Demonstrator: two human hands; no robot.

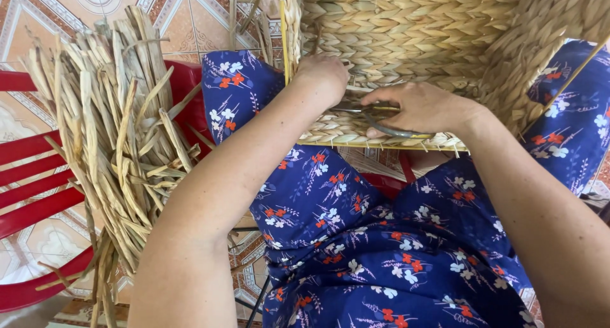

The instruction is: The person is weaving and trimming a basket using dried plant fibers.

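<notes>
While the left hand (325, 74) presses closed fingers on the woven basket (406, 42), the right hand (419, 109) grips metal scissors (381, 121) at its rim, dried reeds (114, 131) lying left of it.

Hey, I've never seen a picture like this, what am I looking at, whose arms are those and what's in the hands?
There is no machine here. The single picture comes from a camera worn on a person's head, looking down at their own lap and two bare arms. A large woven basket of braided straw-coloured fibre rests against their knees, over blue flowered cloth. The left hand is closed and pressed against the basket's weave near its rim. The right hand grips a pair of metal scissors, held against the rim. Beside the person's left arm, a bundle of dried plant strips lies on a red plastic chair. Underneath is a patterned tile floor.
</notes>
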